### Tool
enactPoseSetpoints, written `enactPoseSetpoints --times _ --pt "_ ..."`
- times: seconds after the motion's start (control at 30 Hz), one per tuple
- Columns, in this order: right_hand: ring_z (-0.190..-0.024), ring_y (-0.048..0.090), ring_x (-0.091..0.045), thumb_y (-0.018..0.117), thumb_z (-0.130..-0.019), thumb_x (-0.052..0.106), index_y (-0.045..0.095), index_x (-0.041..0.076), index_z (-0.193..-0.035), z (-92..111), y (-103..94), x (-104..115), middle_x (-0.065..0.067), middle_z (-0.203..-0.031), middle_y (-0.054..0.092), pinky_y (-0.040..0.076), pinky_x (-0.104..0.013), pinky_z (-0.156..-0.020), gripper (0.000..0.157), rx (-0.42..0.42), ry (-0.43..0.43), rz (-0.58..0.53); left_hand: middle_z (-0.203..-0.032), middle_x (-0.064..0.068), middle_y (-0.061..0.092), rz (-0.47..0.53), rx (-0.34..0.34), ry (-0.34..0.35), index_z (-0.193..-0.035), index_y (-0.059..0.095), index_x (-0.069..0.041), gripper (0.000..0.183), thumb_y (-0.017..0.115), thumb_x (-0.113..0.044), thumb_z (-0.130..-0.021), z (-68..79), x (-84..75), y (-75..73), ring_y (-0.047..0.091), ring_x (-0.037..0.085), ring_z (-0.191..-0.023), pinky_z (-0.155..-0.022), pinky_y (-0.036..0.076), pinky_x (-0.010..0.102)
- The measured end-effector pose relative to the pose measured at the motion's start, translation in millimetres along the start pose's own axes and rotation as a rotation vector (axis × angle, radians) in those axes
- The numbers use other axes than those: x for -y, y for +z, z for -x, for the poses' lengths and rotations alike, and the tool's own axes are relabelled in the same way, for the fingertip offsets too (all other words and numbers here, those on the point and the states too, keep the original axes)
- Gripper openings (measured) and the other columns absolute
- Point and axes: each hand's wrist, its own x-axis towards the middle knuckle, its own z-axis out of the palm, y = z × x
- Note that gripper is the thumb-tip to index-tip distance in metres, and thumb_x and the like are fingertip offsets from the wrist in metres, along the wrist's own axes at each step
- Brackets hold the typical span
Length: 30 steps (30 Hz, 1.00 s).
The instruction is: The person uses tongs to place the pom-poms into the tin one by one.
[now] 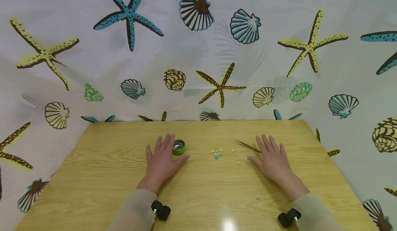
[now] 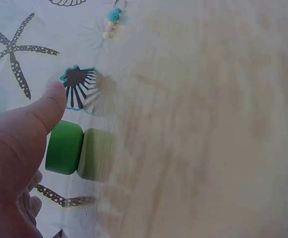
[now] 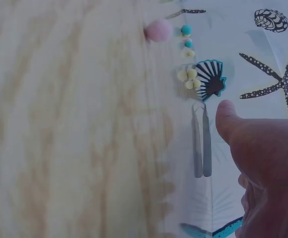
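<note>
My left hand (image 1: 161, 162) lies palm down at the left of the wooden table, fingers straight and spread. Just beyond its thumb side stands a small round green tin (image 1: 179, 151), its silvery inside facing up; the left wrist view shows the tin's green wall (image 2: 64, 148) beside the thumb. On the right, my right hand (image 1: 274, 160) is also palm down with straight fingers. A pair of metal tweezers (image 1: 247, 146) lies by its fingertips, partly hidden by the hand in the head view. Neither hand grips anything. Several tiny balls, yellow, blue (image 1: 216, 157) and pink, lie between the hands.
One pink ball (image 1: 257, 197) lies nearer the front, left of the right forearm. Single yellow balls (image 1: 238, 163) sit apart from the cluster. A white cloth (image 1: 198, 55) printed with starfish and shells hangs behind and beside the table (image 1: 204, 196).
</note>
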Motion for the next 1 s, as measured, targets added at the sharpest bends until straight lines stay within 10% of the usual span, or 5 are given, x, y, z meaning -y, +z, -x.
enactPoseSetpoints --times 1.0 --pt "-0.163 0.022 -0.053 0.066 -0.111 0.05 0.033 0.004 -0.173 -20.2 8.4 -9.1 -0.027 -0.175 0.032 0.013 -0.08 -0.126 0.084 0.04 -0.015 -0.003 -0.177 0.017 0.035 0.121 -0.003 -0.069 -0.177 0.024 -0.009 0.106 0.075 -0.063 -0.101 -16.6 0.5 9.4 0.016 0.042 -0.168 -0.128 -0.002 0.078"
